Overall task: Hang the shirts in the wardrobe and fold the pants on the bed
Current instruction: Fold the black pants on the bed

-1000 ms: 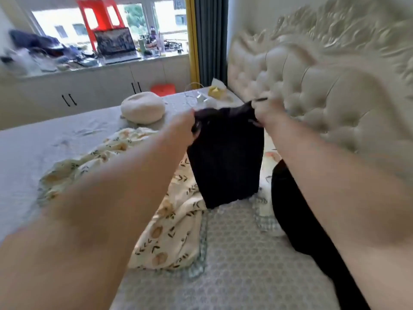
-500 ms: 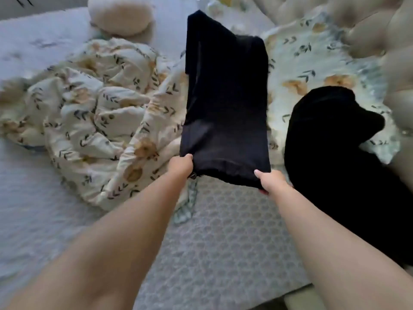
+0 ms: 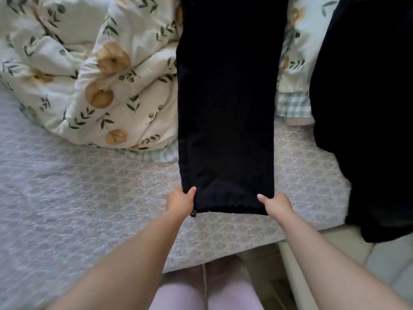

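Two dark garments lie on the bed with the pale grey textured cover [image 3: 100, 186]. One is a long pair of black fabric pants [image 3: 225, 97], stretched flat away from the person, its left edge against a rumpled cream quilt printed with yellow flowers and green leaves [image 3: 89, 74]. The left hand [image 3: 180, 201] and right hand [image 3: 276, 203] each grip a near corner of its gathered hem, fingers [image 3: 192, 190] clenched on the cloth. The second black garment [image 3: 366, 108] lies to the right, hanging over the bed's edge.

black pants [image 3: 225, 108]: we're not spotting any readable tag or logo
floral quilt [image 3: 100, 74]: we're only seeing flowers and leaves, no words
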Available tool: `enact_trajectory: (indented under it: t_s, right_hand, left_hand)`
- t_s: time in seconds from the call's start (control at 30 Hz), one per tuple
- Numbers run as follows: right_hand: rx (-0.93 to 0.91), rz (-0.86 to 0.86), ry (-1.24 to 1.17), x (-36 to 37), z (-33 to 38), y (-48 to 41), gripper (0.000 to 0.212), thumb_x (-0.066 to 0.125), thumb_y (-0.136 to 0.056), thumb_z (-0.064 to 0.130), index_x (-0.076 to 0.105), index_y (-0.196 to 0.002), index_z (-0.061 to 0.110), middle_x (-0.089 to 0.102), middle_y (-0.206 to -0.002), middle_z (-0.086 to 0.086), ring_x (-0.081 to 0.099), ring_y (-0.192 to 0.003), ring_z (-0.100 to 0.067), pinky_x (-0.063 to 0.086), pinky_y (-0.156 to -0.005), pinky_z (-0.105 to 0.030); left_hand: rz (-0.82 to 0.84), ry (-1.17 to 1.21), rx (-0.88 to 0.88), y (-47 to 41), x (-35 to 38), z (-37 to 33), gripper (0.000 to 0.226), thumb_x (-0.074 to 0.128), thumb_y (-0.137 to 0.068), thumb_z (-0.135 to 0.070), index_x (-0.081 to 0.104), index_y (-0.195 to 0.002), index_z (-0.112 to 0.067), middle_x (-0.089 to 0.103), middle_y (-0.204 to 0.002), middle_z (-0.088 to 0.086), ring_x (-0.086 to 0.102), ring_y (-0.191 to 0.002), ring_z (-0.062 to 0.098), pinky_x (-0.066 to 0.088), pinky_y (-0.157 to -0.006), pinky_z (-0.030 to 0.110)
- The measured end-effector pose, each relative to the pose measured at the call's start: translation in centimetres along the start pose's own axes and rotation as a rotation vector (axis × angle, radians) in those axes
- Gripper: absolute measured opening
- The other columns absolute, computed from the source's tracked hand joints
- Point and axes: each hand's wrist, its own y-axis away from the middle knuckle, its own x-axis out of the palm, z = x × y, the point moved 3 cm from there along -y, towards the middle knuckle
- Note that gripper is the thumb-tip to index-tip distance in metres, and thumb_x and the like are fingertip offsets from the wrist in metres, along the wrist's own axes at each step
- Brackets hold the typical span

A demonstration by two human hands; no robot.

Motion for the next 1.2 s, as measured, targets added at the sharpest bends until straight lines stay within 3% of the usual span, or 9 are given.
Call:
enact_trajectory:
  t_s: [0.13, 0.3, 0.4, 0.53, 0.7, 0.83, 0.97, 1.07, 1.2]
  right_hand:
    - [0.020, -0.033, 0.015, 1.5, -3.8, -0.5, 0.038, 0.059, -0.091, 0.032, 0.054, -0.123, 0.012, 0.061, -0.114, -0.007, 0.057, -0.097, -0.025, 0.045, -0.076, -0.034]
    - [-0.117, -0.316, 0.295, 0.6, -3.2, -0.2, 0.029, 0.054, -0.091, 0.040, 0.048, -0.077, 0.015, 0.058, -0.089, -0.006, 0.053, -0.073, -0.022, 0.035, -0.055, -0.030]
    - [-0.108, -0.240, 0.330, -0.9, -0.1, -0.2, 0.033, 0.049, -0.093, 0.035, 0.050, -0.070, 0.012, 0.061, -0.090, -0.011, 0.052, -0.072, -0.024, 0.035, -0.053, -0.028]
    - [-0.108, -0.149, -0.017, -5.7, 8.1, -0.4, 0.043, 0.049, -0.096, 0.031, 0.052, -0.124, -0.001, 0.053, -0.127, -0.020, 0.053, -0.108, -0.035, 0.048, -0.086, -0.040]
    - [-0.585, -0.616, -0.492, -11.1, 15.2, 3.6, 0.024, 0.046, -0.096, 0.030, 0.047, -0.080, 0.012, 0.044, -0.068, 0.009, 0.040, -0.057, -0.002, 0.032, -0.054, -0.010]
    - [-0.464, -0.519, -0.433, -5.0, 7.7, 3.3, 0.019, 0.049, -0.096, 0.029, 0.048, -0.091, 0.011, 0.048, -0.073, 0.009, 0.043, -0.066, -0.007, 0.031, -0.056, -0.015]
    - [-0.150, -0.249, -0.222, 0.9, -3.2, 0.4, 0.024, 0.056, -0.093, 0.031, 0.052, -0.105, 0.011, 0.057, -0.102, -0.003, 0.053, -0.085, -0.016, 0.037, -0.066, -0.026]
    - [-0.209, -0.250, -0.145, 2.2, -5.5, -0.4, 0.025, 0.060, -0.090, 0.032, 0.054, -0.108, 0.015, 0.056, -0.102, 0.002, 0.054, -0.088, -0.015, 0.040, -0.068, -0.026]
    - [-0.312, -0.367, -0.085, 2.8, -5.5, 0.1, 0.023, 0.058, -0.090, 0.030, 0.060, -0.091, 0.006, 0.051, -0.099, 0.000, 0.048, -0.086, -0.016, 0.035, -0.073, -0.028]
  left_hand:
    - [-0.030, 0.048, -0.076, 0.9, 2.6, 4.0, 0.020, 0.051, -0.096, -0.034, 0.057, -0.110, -0.021, 0.061, -0.088, -0.004, 0.054, -0.066, 0.010, 0.038, -0.048, 0.022]
    - [-0.268, 0.016, -0.024, 1.7, 2.2, 2.9, 0.019, 0.054, -0.093, -0.035, 0.054, -0.082, -0.021, 0.061, -0.081, -0.004, 0.056, -0.062, 0.009, 0.038, -0.047, 0.026]
    - [-0.183, 0.029, -0.060, 1.9, 1.1, 0.4, 0.024, 0.043, -0.098, -0.037, 0.054, -0.100, -0.016, 0.061, -0.093, 0.001, 0.058, -0.075, 0.017, 0.044, -0.057, 0.032]
    - [-0.171, 0.186, -0.091, 0.7, -3.9, -7.3, 0.044, 0.041, -0.100, -0.036, 0.046, -0.130, -0.004, 0.053, -0.126, 0.016, 0.053, -0.111, 0.035, 0.048, -0.088, 0.042]
    - [-0.369, 0.659, 0.322, 0.8, -10.4, -16.7, 0.014, 0.051, -0.095, -0.036, 0.055, -0.095, -0.021, 0.062, -0.098, -0.001, 0.060, -0.090, 0.014, 0.051, -0.080, 0.029]
    - [-0.315, 0.407, 0.288, 1.2, -5.5, -10.2, 0.019, 0.053, -0.096, -0.032, 0.056, -0.095, -0.014, 0.065, -0.090, 0.003, 0.061, -0.079, 0.018, 0.051, -0.065, 0.022]
    - [-0.024, 0.267, -0.046, 0.3, 1.8, 0.6, 0.020, 0.057, -0.094, -0.028, 0.062, -0.109, -0.016, 0.067, -0.105, 0.003, 0.062, -0.098, 0.024, 0.051, -0.086, 0.038]
    - [-0.181, 0.208, 0.069, 0.5, 3.3, 3.4, 0.010, 0.058, -0.093, -0.027, 0.058, -0.101, -0.022, 0.060, -0.101, -0.008, 0.060, -0.097, 0.016, 0.047, -0.075, 0.028]
    - [-0.216, 0.254, 0.137, 1.9, 4.9, 4.9, 0.026, 0.058, -0.091, -0.034, 0.057, -0.113, -0.019, 0.037, -0.115, -0.014, 0.048, -0.110, 0.008, 0.045, -0.091, 0.027]
